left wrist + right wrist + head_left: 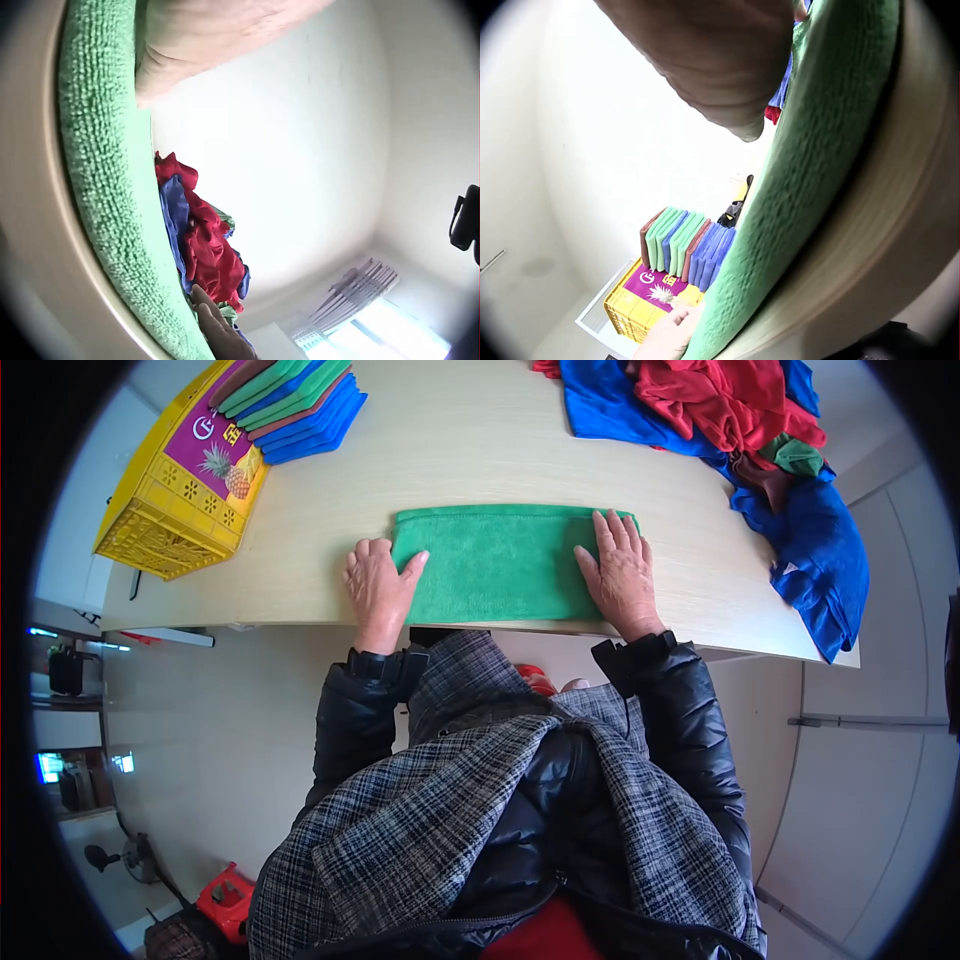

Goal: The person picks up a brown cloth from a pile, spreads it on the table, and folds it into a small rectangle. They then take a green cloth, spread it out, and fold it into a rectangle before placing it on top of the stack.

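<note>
A green towel (500,565), folded into a long rectangle, lies flat along the table's near edge. My right hand (622,575) rests on its right end, fingers straight and pointing away from me. At the left end is my left hand (382,582), its thumb on the cloth's edge and its fingers bent beside it on the table. The towel's thick, nubby folded edge (101,165) shows close up in the left wrist view. From the right wrist, the towel (817,150) runs along the table edge, with my left hand (667,334) at its far end.
A yellow crate (185,500) stands at the table's left, with a stack of folded towels (300,410) in green, blue and brown beside its top. Loose red, blue and green cloths (700,410) are heaped at the back right, one blue cloth (825,570) hanging over the edge.
</note>
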Motion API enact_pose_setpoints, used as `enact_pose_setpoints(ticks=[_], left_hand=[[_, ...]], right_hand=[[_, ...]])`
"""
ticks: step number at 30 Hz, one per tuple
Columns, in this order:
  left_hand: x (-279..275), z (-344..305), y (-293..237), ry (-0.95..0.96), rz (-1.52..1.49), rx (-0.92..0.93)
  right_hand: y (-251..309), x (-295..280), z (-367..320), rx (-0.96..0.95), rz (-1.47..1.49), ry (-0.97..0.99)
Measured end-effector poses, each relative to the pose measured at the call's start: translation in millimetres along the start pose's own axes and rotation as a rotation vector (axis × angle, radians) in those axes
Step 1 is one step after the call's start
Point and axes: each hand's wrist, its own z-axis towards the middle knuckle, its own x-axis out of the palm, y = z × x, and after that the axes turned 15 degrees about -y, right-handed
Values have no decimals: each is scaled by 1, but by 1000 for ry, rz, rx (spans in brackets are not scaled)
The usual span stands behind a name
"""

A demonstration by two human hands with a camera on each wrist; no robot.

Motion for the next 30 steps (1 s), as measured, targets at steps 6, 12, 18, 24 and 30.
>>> enact_pose_setpoints(ticks=[6,12,18,24,30], left_hand=[[19,10,5,48,-259,-91],[15,17,28,325,-1279,-509],[-3,25,39,628,-1564,-829],[-17,24,44,553,-1653,-941],[-58,38,39,602,-1710,-872]], right_hand=[[-10,10,3,-14,-66,14],[-15,15,-1,-33,-78,2],[32,1,-3,-68,-86,18],[87,14,-10,-161,46,66],[114,23,-3,-222,104,45]])
